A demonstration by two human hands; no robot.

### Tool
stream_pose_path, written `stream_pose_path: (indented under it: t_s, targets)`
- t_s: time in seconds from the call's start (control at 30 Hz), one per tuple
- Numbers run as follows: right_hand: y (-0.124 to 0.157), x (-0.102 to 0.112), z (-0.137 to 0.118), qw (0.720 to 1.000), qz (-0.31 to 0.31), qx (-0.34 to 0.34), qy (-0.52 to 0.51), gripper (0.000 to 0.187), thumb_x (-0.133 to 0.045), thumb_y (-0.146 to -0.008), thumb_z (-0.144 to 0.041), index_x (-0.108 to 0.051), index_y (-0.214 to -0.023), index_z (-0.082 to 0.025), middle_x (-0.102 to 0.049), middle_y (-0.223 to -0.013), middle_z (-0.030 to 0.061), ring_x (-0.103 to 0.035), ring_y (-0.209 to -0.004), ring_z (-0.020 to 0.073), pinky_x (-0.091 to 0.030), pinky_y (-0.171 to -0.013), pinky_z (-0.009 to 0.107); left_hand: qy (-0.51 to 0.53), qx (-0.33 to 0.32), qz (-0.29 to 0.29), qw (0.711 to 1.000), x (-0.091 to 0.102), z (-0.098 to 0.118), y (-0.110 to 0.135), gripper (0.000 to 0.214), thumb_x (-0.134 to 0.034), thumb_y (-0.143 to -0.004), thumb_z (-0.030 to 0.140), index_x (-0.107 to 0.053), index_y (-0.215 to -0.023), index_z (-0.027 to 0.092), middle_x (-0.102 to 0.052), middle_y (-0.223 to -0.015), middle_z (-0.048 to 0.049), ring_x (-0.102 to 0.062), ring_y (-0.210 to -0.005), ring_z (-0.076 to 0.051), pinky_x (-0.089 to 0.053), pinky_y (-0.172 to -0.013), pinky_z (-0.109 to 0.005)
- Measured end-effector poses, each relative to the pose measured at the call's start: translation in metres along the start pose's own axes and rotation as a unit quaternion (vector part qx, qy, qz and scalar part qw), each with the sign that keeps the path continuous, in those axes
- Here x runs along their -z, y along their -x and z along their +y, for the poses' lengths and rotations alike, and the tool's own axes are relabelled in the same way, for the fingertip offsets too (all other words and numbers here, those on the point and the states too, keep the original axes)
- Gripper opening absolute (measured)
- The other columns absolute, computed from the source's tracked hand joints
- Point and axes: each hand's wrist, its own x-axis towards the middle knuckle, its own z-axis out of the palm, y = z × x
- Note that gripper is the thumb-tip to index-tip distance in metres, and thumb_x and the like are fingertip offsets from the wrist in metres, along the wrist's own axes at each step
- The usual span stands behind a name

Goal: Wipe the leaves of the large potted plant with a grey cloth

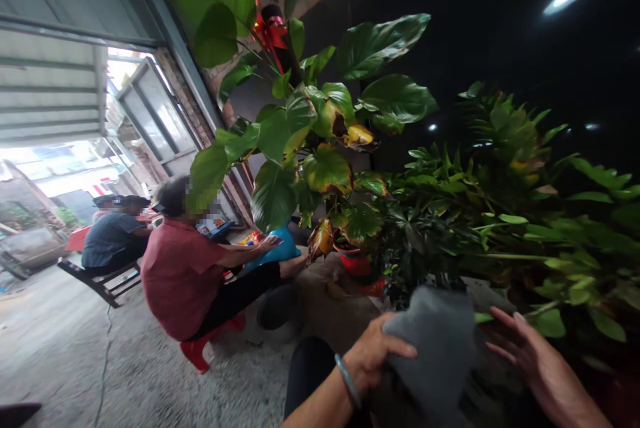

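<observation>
My left hand (371, 349), with a bangle (347, 378) on its wrist, grips the left edge of a dark grey cloth-like sheet (440, 348) between thumb and fingers. The sheet hangs in front of my body with an uneven top edge; its exact kind does not show. To its right, my right hand (530, 355) is apart from the sheet, fingers spread and nothing visible in them. Green leaves (550, 323) lie close to those fingertips.
A large leafy plant (275, 135) and a red pot (353, 258) stand ahead, with dense foliage (500, 215) to the right. On the left, a person in a red shirt (177, 268) sits on a red stool (195, 353) beside a dark bucket (277, 308). Others sit behind.
</observation>
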Motion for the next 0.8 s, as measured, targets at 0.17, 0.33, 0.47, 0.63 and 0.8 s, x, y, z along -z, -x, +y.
stream_pose_path:
  t_s: [0.17, 0.33, 0.47, 0.63, 0.8]
  targets:
    - [-0.002, 0.002, -0.001, 1.000, -0.025, 0.010, -0.016, 0.027, -0.068, -0.060, -0.048, -0.069, -0.076, -0.025, -0.066, -0.100, 0.0028, -0.059, -0.087, 0.0232, -0.053, -0.058, 0.031, 0.047, -0.077, -0.057, 0.994, 0.008, 0.041, 0.031, 0.053, -0.066, -0.041, 0.009, -0.066, -0.094, 0.016, -0.068, -0.077, -0.0039, -0.062, -0.068, -0.019, -0.046, -0.064, -0.029]
    - [0.000, -0.007, 0.001, 1.000, -0.011, 0.009, -0.023, 0.030, -0.071, -0.051, -0.046, -0.070, -0.074, -0.026, -0.067, -0.100, 0.0024, -0.060, -0.081, 0.0232, -0.052, -0.054, 0.030, 0.133, -0.212, -0.033, 0.968, -0.004, 0.085, 0.012, 0.059, -0.071, -0.042, 0.022, -0.063, -0.100, 0.016, -0.068, -0.083, -0.0039, -0.063, -0.077, -0.022, -0.046, -0.074, -0.031]
    - [0.003, -0.008, -0.001, 1.000, -0.009, -0.003, -0.012, 0.035, -0.075, -0.044, -0.045, -0.070, -0.074, -0.028, -0.060, -0.123, -0.0007, -0.059, -0.087, 0.0230, -0.052, -0.056, 0.029, 0.136, -0.090, 0.075, 0.984, -0.002, 0.034, -0.004, 0.052, -0.066, -0.043, 0.015, -0.063, -0.095, 0.016, -0.066, -0.071, -0.0013, -0.058, -0.063, -0.016, -0.043, -0.065, -0.028]
    - [0.003, -0.002, -0.003, 1.000, -0.007, -0.016, -0.002, 0.039, -0.074, -0.044, -0.049, -0.069, -0.075, -0.027, -0.058, -0.124, 0.0019, -0.058, -0.097, 0.0280, -0.052, -0.057, 0.031, 0.116, 0.001, 0.051, 0.992, 0.015, 0.000, 0.024, 0.054, -0.054, -0.038, 0.007, -0.065, -0.090, 0.019, -0.067, -0.069, -0.0005, -0.060, -0.066, -0.020, -0.044, -0.064, -0.031]
    - [0.001, -0.003, -0.001, 1.000, -0.013, 0.018, -0.003, 0.037, -0.073, -0.046, -0.050, -0.067, -0.074, -0.027, -0.064, -0.109, 0.0029, -0.057, -0.094, 0.0286, -0.052, -0.059, 0.035, 0.157, -0.202, 0.086, 0.963, 0.023, 0.078, 0.024, 0.032, -0.066, -0.041, 0.016, -0.062, -0.073, 0.015, -0.065, -0.069, 0.0009, -0.059, -0.065, -0.016, -0.045, -0.069, -0.028]
